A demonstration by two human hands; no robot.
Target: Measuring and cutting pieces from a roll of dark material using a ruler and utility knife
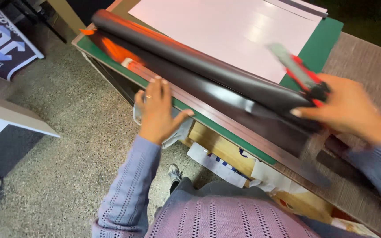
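A long dark roll of sheet material (208,70) lies diagonally across a green cutting mat (322,39) on a table. My left hand (157,108) rests flat, fingers apart, on the table's near edge beside the roll's loose flap. My right hand (349,108) grips a red and grey utility knife (298,72) at the roll's right end, blurred by motion. An orange patch (115,48) shows on the sheet near its far left end.
A large white sheet (230,26) covers the mat behind the roll. Cardboard boxes and papers (225,154) sit under the table. A printed banner (1,44) lies on the speckled floor at left, with a pale board (10,117) below it.
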